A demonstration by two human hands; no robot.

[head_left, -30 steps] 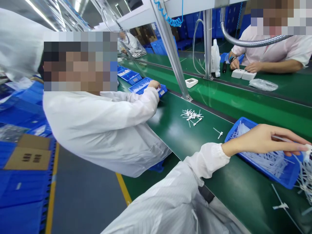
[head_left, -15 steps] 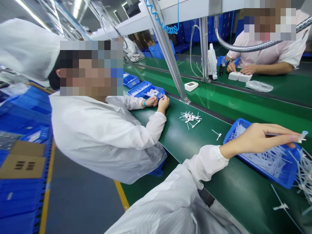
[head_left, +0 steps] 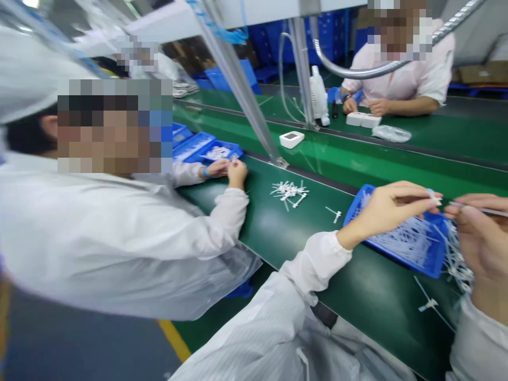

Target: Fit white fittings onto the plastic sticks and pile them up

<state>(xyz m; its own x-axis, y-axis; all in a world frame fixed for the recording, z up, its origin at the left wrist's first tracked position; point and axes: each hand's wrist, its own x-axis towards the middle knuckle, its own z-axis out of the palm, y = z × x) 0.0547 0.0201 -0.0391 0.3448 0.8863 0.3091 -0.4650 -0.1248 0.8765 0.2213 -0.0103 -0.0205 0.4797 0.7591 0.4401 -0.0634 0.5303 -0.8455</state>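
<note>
Pinched, left hand (head_left: 391,209): white fitting (head_left: 437,200); right hand (head_left: 482,233): thin strip (head_left: 494,212). Step, seemingly: joining; next likely needs ends aligned.

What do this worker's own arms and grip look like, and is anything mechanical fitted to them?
The left sleeve is loose, white and faintly striped, with a gathered cuff. The right sleeve, partly in view, is white too. The left grip and right grip wear no gloves; no cables or machinery show.
</note>
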